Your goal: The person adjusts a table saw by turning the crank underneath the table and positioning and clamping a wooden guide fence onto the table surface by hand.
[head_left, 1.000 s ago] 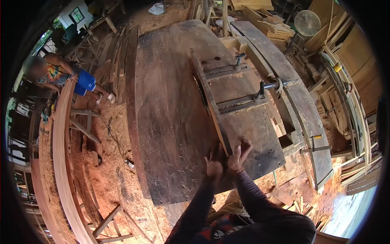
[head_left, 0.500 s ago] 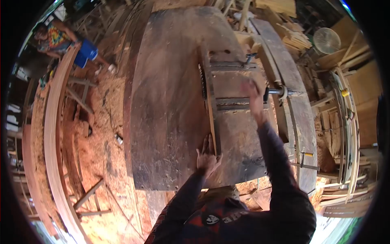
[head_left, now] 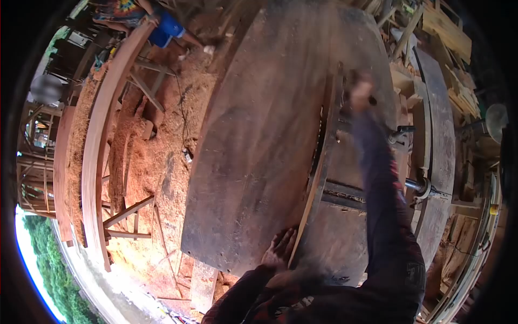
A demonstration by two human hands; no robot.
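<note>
A narrow board (head_left: 316, 186) stands lengthwise on the large dark worktop (head_left: 253, 146). My left hand (head_left: 279, 250) lies flat on the worktop with its fingers spread, against the left side of the board's near end. Stretched far forward, my right hand (head_left: 362, 93) is near the board's far end, on its right side. It is smeared by motion, so its fingers and anything in them cannot be made out. Dark slotted rails (head_left: 345, 195) run from the board's right side toward a metal clamp screw (head_left: 415, 185).
A person in blue shorts (head_left: 168, 27) stands at the upper left beside a long plank (head_left: 102, 135) on trestles. Sawdust (head_left: 178, 108) covers the floor. A second dark bench plank (head_left: 440, 135) runs along the right, with stacked wood (head_left: 458, 86) beyond and a fan (head_left: 497, 123).
My right hand has left the board's near end and reached forward to its far end. My left hand has stayed beside the near end. The camera view has turned and shifted.
</note>
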